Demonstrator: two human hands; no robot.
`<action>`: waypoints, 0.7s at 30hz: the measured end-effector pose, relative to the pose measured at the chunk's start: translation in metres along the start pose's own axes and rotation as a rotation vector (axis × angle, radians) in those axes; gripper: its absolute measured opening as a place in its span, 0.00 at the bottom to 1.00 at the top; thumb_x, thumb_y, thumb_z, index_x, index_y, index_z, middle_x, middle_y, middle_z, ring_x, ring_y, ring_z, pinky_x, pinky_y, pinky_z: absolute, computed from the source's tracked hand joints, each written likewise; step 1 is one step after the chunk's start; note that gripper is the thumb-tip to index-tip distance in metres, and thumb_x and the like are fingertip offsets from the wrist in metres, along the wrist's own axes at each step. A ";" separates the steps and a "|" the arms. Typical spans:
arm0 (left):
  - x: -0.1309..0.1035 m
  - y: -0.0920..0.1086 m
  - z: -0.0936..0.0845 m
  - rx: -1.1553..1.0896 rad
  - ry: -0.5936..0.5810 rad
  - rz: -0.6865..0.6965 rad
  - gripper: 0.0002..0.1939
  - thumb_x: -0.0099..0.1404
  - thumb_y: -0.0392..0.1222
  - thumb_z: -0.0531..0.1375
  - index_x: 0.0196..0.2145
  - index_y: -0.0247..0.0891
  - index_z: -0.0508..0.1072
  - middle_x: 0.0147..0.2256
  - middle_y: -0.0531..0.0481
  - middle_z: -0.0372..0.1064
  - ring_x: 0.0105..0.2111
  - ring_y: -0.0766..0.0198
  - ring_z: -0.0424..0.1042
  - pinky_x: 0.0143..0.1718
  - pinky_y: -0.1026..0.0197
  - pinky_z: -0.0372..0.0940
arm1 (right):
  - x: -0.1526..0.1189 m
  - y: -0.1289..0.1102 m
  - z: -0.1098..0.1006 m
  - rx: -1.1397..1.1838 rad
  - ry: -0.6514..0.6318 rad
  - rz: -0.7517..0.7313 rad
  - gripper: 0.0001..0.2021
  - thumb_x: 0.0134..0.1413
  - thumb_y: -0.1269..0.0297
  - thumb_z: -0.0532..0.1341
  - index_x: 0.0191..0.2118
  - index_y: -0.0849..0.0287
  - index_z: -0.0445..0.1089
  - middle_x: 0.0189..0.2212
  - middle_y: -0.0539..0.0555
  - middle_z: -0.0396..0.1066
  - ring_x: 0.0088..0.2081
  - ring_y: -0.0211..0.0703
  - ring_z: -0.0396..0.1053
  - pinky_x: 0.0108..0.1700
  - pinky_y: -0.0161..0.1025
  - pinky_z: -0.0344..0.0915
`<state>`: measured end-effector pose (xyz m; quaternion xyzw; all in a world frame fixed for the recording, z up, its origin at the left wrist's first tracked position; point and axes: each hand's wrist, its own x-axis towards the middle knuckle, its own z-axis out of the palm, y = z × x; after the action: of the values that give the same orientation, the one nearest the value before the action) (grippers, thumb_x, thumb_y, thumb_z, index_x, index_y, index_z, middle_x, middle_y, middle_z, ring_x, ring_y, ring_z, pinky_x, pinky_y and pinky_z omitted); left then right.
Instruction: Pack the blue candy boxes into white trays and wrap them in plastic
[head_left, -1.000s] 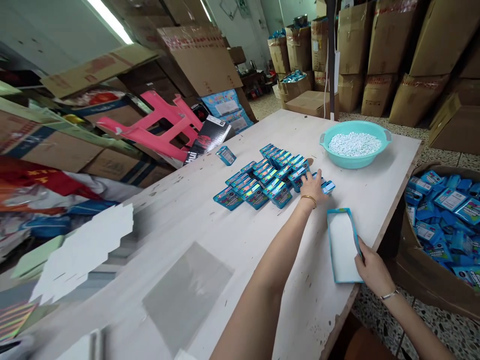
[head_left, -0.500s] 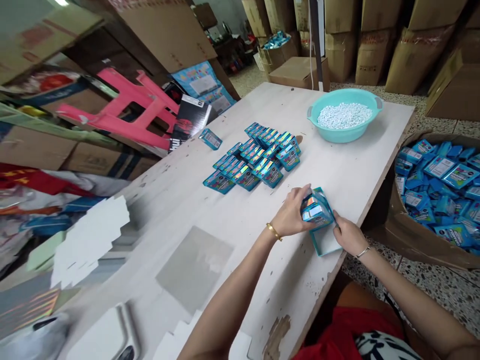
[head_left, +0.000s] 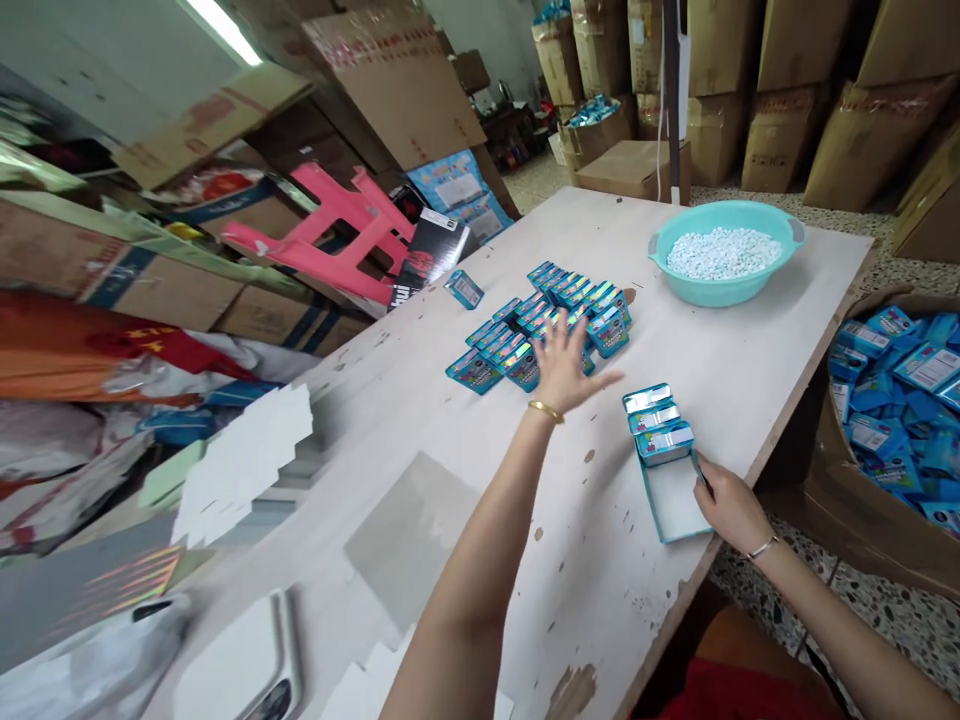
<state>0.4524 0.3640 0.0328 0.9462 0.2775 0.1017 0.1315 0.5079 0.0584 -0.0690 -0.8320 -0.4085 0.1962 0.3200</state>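
A round turquoise plastic basin [head_left: 720, 291] stood upper right on the chipped white desk [head_left: 592, 570], brown cardboard cartons [head_left: 780, 135] beyond. At centre, the left grip [head_left: 564, 378] spread wide, empty, by clustered small blue boxes [head_left: 476, 372]; lower right, the right grip [head_left: 735, 508] pinched a shallow blue-walled tray [head_left: 675, 500] holding three.

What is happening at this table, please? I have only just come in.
A person is at work with two bare hands at a pale table. The right hand grips the side of a shallow tray, where three blue packs stand at the far end. The left hand is spread open at a cluster of similar packs; whether it touches them is unclear. Beyond, a turquoise bowl holds small white pieces.
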 end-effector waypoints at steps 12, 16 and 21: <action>0.006 -0.047 0.041 0.301 0.106 -0.342 0.35 0.58 0.53 0.63 0.59 0.35 0.61 0.52 0.35 0.66 0.56 0.42 0.63 0.65 0.32 0.34 | -0.004 0.001 0.003 -0.072 0.006 0.011 0.25 0.62 0.64 0.46 0.62 0.59 0.63 0.49 0.58 0.74 0.47 0.50 0.74 0.45 0.41 0.70; -0.011 -0.076 0.024 0.259 0.119 -0.402 0.39 0.53 0.54 0.66 0.58 0.35 0.63 0.56 0.34 0.62 0.58 0.41 0.60 0.64 0.39 0.46 | -0.005 0.001 0.002 -0.108 0.005 0.003 0.25 0.62 0.63 0.45 0.62 0.61 0.62 0.49 0.59 0.75 0.46 0.50 0.74 0.43 0.41 0.70; -0.009 -0.114 0.012 0.267 0.064 -0.387 0.58 0.48 0.63 0.67 0.68 0.37 0.45 0.70 0.33 0.35 0.69 0.33 0.30 0.65 0.32 0.34 | -0.003 0.000 0.001 -0.165 -0.021 0.013 0.26 0.63 0.61 0.44 0.62 0.62 0.62 0.49 0.59 0.75 0.46 0.51 0.75 0.41 0.42 0.70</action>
<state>0.3917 0.4491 -0.0145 0.8808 0.4686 0.0669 0.0136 0.5056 0.0563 -0.0699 -0.8561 -0.4211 0.1728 0.2447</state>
